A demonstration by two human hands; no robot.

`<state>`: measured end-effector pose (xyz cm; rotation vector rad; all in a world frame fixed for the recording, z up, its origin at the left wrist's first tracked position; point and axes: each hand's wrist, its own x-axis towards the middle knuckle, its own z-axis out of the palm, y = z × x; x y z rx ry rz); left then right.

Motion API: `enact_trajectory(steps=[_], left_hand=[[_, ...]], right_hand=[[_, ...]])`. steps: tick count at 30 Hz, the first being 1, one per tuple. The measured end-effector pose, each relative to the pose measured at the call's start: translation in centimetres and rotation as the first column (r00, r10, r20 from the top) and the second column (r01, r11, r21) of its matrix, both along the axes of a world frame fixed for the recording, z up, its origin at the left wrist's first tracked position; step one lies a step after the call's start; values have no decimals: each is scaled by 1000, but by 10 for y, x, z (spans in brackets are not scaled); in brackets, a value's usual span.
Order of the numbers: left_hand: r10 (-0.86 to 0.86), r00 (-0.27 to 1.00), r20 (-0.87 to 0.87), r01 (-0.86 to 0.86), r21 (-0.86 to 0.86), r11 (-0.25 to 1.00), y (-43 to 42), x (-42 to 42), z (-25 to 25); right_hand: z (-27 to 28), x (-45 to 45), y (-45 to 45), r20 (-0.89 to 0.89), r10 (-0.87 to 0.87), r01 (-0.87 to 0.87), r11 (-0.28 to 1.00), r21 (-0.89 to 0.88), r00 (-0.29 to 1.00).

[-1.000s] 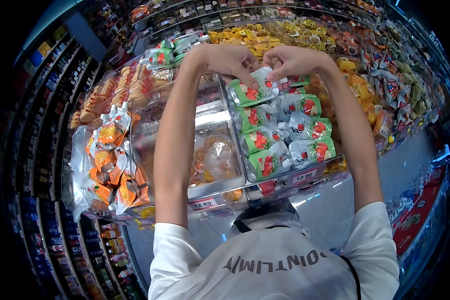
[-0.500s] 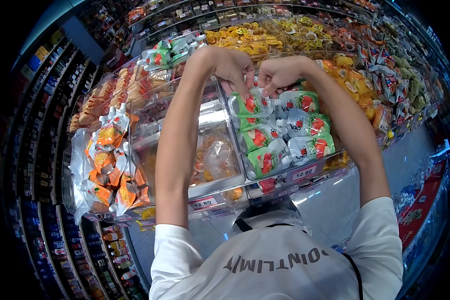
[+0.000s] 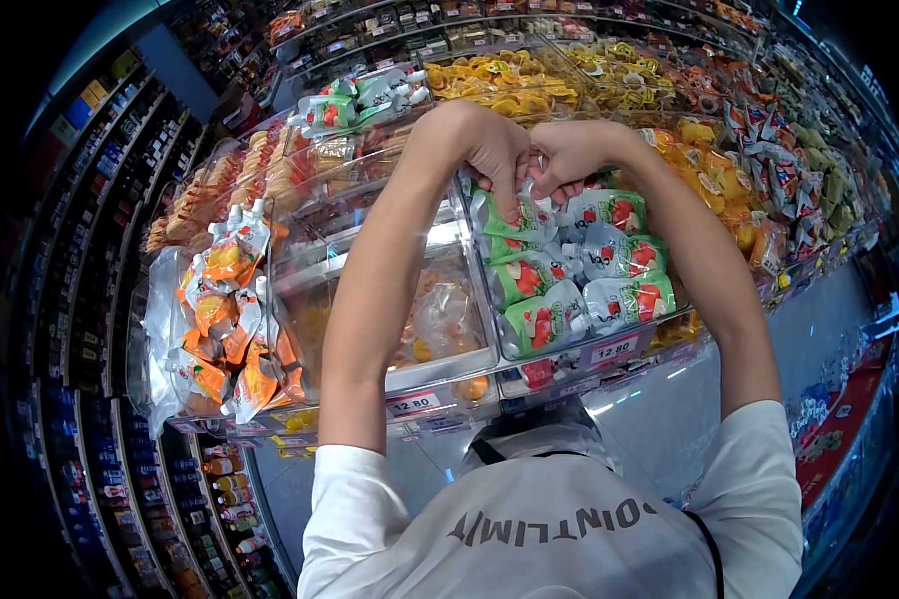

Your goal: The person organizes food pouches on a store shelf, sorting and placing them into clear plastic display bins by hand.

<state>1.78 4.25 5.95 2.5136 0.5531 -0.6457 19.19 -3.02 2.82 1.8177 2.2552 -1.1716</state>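
Note:
Green and white pouches with red apple pictures (image 3: 539, 321) lie in two columns in a clear bin (image 3: 488, 299). At the back of this bin my left hand (image 3: 497, 155) is bent down, its fingers closed on the upper part of a pouch (image 3: 514, 218) in the left column. My right hand (image 3: 569, 155) touches it from the right, fingers pinched at the spout end of the pouches. What exactly the right fingertips hold is hidden.
Orange pouches (image 3: 232, 309) are piled in a bin at the left. Between them and the apple pouches is a bin with clear bags (image 3: 445, 314). More green pouches (image 3: 355, 105) lie behind. Yellow packets (image 3: 704, 165) fill bins at the right. Price tags (image 3: 413, 404) line the front edge.
Both hands have come down and closer together at the back of the bin. The pouch raised between them earlier now lies lower, among the others. The view has shifted slightly.

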Motion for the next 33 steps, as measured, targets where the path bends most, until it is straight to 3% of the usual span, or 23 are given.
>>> enact_trajectory(steps=[3, 6, 8, 10, 12, 14, 15, 18, 19, 22, 24, 30, 33], left_hand=[[25, 999, -39, -26, -1, 1000, 6, -2, 11], [217, 880, 423, -193, -99, 976, 42, -26, 5], [256, 751, 609, -403, 115, 908, 74, -44, 3], [276, 608, 744, -659, 280, 698, 107, -64, -5], [279, 464, 841, -867, 368, 336, 133, -85, -19], [456, 459, 763, -887, 366, 281, 135, -112, -28], [538, 447, 715, -894, 366, 257, 136, -120, -33], [603, 417, 680, -905, 252, 342, 134, -130, -48], [627, 437, 645, -898, 276, 341, 134, -131, -46], [563, 413, 716, -911, 319, 263, 144, -126, -57], [559, 443, 700, -896, 329, 298, 155, -128, -63], [471, 190, 862, -979, 133, 152, 135, -125, -62], [350, 177, 920, -981, 136, 140, 107, -122, -22]], right_hand=[[5, -4, -4, -84, -42, 42, 999, 3, 996], [1, -5, 2, -140, -17, 45, 979, 198, 990], [-4, -4, 10, -227, -14, 97, 928, 360, 974], [-5, -9, 12, -320, -14, 190, 829, 526, 947], [-8, -17, 14, -307, 11, 206, 718, 665, 952], [-16, -21, 21, -291, 80, 190, 590, 784, 953], [-11, -24, 21, -197, 52, 124, 614, 779, 979], [-17, -40, 20, -136, 104, 69, 488, 870, 985], [-15, -43, 20, -38, 87, -9, 484, 875, 996], [-8, -58, 15, 98, 105, -134, 433, 891, 990], [-5, -66, 10, 110, 109, -150, 496, 855, 988], [-9, -69, 9, 130, 162, -194, 492, 849, 978], [-5, -68, 12, 107, 159, -165, 417, 894, 981]])
